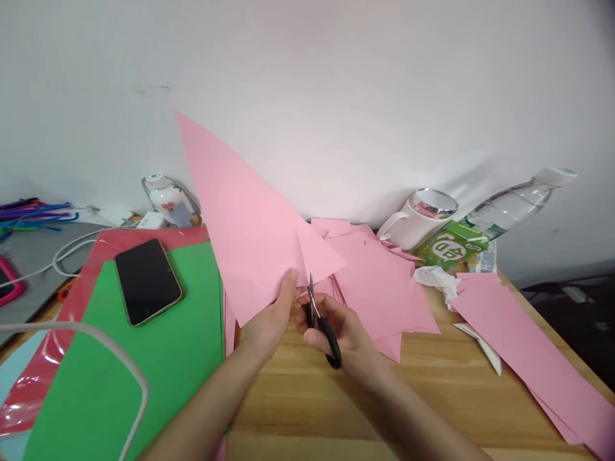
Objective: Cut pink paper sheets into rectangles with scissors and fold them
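Note:
My left hand (271, 320) grips a large sheet of pink paper (240, 218) near its lower edge, thumb on the front face. The sheet stands up from the hand, slanting to a point at the upper left, with a flap angled off to the right. Black-handled scissors (328, 337) are in my right hand (343, 333), fingers wrapped around the handles. Their blades point upward at the sheet's lower edge, close beside my left thumb. Whether the blades are in the paper I cannot tell. Behind the scissors lies a pile of pink paper pieces (379, 282) on the wooden table (298, 403).
On the left, a phone (148, 282) rests on green paper (144, 378); a white cable (129, 365) crosses in front. A small bottle (170, 202) stands behind. At the right are a mug (413, 224), a clear bottle (512, 205), a green packet (449, 246) and pink strips (533, 352).

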A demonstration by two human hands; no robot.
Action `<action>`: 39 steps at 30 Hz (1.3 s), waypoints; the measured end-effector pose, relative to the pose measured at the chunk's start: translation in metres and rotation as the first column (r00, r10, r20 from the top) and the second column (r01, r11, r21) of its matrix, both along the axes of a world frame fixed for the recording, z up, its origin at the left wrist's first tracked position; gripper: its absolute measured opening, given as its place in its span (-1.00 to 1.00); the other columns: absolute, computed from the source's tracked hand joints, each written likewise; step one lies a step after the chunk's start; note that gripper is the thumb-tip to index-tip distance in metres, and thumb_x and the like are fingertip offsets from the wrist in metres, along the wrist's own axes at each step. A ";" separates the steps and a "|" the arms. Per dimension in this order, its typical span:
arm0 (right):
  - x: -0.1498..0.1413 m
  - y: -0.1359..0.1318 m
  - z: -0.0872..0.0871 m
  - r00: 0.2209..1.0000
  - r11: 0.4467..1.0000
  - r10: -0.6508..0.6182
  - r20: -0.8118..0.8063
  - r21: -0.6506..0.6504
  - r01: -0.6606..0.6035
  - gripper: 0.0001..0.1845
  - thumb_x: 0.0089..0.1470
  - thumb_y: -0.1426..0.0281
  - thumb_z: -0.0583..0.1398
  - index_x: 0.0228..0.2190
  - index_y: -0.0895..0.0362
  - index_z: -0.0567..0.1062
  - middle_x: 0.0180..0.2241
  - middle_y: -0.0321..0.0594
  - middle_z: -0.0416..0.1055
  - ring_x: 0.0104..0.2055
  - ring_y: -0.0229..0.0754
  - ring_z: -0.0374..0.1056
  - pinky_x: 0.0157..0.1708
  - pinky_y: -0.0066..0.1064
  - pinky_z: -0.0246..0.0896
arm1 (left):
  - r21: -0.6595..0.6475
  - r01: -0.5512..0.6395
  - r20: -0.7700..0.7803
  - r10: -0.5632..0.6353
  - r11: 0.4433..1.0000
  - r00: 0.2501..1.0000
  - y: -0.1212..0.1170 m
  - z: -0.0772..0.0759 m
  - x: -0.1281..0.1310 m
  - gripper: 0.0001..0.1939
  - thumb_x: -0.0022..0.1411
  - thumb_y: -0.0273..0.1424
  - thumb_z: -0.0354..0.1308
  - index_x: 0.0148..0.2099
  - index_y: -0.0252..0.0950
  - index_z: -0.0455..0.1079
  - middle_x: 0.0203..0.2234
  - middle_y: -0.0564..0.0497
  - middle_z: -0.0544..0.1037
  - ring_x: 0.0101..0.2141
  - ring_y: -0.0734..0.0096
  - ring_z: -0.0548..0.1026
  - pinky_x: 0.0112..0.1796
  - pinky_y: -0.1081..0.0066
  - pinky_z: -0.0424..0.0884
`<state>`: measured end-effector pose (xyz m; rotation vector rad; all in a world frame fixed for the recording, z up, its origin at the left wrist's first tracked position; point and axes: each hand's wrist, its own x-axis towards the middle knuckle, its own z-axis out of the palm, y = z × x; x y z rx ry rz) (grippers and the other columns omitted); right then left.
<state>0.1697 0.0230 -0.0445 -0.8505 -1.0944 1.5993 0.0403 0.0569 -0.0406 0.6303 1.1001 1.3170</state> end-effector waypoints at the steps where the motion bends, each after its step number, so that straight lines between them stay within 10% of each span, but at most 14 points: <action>1: 0.000 0.000 0.000 1.000 1.000 -0.003 0.003 0.000 0.003 -0.58 -0.15 0.26 0.34 -0.21 0.09 0.40 -0.38 -0.28 0.35 -0.37 -0.28 0.24 -0.37 -0.47 0.15 | 0.010 -0.081 -0.148 0.082 0.997 0.986 0.000 0.002 0.001 -0.62 -0.10 -0.28 0.33 -0.17 -0.13 0.40 0.06 0.14 0.38 0.24 0.29 -0.06 0.22 0.30 -0.32; 5: 0.002 0.001 -0.002 1.000 1.000 -0.002 0.011 -0.008 0.003 -0.55 -0.17 0.30 0.35 -0.19 0.08 0.39 -0.35 -0.27 0.34 -0.34 -0.27 0.26 -0.33 -0.44 0.16 | 0.036 -0.175 -0.523 0.168 0.984 0.835 0.001 0.014 0.006 -0.60 -0.18 -0.15 0.34 -0.25 -0.17 0.43 0.01 0.02 0.44 0.15 0.15 0.19 0.21 0.28 -0.17; 16: 0.002 0.001 -0.005 1.000 1.000 0.008 0.002 0.000 -0.008 -0.54 -0.19 0.28 0.36 -0.20 0.07 0.39 -0.36 -0.28 0.31 -0.34 -0.30 0.23 -0.33 -0.47 0.15 | -0.003 -0.134 -0.778 0.082 0.991 0.623 -0.001 0.020 0.009 -0.50 0.00 0.04 0.09 -0.17 -0.24 0.43 -0.07 -0.09 0.50 0.01 0.18 0.39 0.10 0.28 0.18; 39: 0.002 0.001 -0.003 0.999 1.000 0.001 0.042 0.001 -0.001 -0.52 -0.19 0.24 0.36 -0.20 0.06 0.38 -0.38 -0.29 0.26 -0.35 -0.29 0.19 -0.36 -0.48 0.15 | 0.140 -0.170 -0.776 0.215 0.975 0.592 -0.004 0.019 0.013 -0.60 0.01 -0.10 0.16 -0.17 -0.26 0.43 -0.07 -0.10 0.50 0.00 0.08 0.40 0.11 0.08 0.18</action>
